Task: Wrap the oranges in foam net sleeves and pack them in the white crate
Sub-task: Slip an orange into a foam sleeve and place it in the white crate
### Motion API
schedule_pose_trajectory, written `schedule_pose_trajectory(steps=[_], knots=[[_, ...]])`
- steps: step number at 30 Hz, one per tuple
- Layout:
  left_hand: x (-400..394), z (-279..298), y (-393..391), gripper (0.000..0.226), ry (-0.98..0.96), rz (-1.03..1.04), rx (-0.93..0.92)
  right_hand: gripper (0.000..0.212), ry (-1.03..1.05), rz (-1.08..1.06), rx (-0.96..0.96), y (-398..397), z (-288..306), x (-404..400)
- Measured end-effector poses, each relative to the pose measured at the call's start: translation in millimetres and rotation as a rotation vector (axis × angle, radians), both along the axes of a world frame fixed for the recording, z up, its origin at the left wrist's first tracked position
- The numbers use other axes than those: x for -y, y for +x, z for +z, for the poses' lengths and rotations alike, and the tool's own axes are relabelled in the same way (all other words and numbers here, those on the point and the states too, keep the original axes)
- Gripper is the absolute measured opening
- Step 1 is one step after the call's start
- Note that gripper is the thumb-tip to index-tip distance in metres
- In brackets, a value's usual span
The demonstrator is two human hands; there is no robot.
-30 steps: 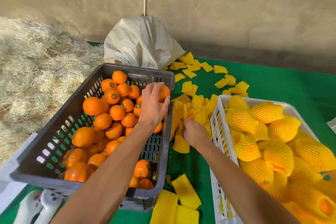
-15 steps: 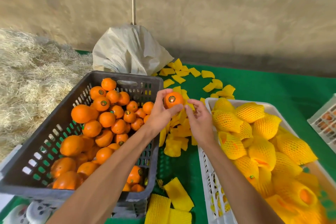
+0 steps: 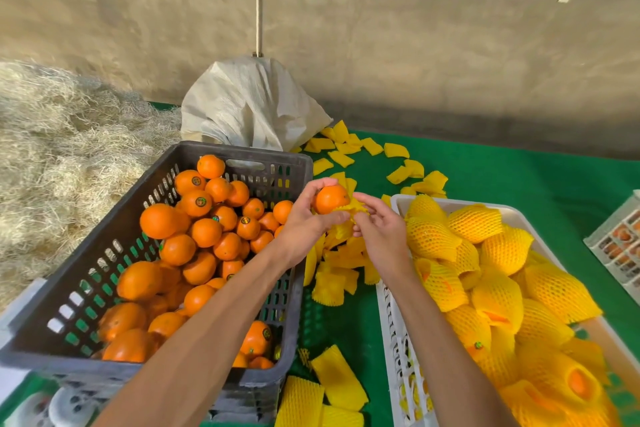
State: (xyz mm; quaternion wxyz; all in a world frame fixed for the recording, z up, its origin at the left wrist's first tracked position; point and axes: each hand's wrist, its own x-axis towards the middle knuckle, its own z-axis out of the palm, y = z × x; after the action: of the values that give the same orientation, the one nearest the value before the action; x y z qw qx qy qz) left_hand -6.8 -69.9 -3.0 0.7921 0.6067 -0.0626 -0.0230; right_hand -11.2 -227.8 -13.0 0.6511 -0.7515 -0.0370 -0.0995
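My left hand (image 3: 308, 218) grips a bare orange (image 3: 330, 198) above the gap between the two crates. Against the underside of that orange my right hand (image 3: 381, 229) pinches a yellow foam net sleeve (image 3: 351, 209). The dark grey crate (image 3: 221, 152) on the left holds several bare oranges (image 3: 204, 232). On the right, the white crate (image 3: 391, 322) is filled with several oranges wrapped in yellow net sleeves (image 3: 474, 222). Loose sleeves (image 3: 332, 274) lie in a pile below my hands.
More loose sleeves (image 3: 398, 151) are scattered on the green mat (image 3: 519, 177) at the back and near the front edge. A white sack (image 3: 252, 104) stands behind the grey crate, straw (image 3: 62, 149) lies to the left, and another white crate (image 3: 620, 239) shows at the far right.
My left hand lifted an orange out of the grey crate and brought it to the middle. My right hand rose from the sleeve pile with a sleeve and met the orange.
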Motion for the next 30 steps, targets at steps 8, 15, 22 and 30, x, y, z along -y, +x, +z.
schedule_pose_trajectory(steps=[8,15,22,30], knots=[[1,0,5,0.057,-0.135,0.157,-0.084,0.012,-0.582,-0.107,0.238,-23,5,0],[7,-1,8,0.056,-0.189,0.263,-0.119,0.04,-0.92,0.107,0.261,-27,6,4],[12,-4,-1,0.055,0.056,0.231,0.083,0.039,-0.997,-0.156,0.066,-19,13,-2],[15,-7,-3,0.053,0.139,0.115,0.23,0.037,-0.365,-0.085,-0.262,-11,9,-2]])
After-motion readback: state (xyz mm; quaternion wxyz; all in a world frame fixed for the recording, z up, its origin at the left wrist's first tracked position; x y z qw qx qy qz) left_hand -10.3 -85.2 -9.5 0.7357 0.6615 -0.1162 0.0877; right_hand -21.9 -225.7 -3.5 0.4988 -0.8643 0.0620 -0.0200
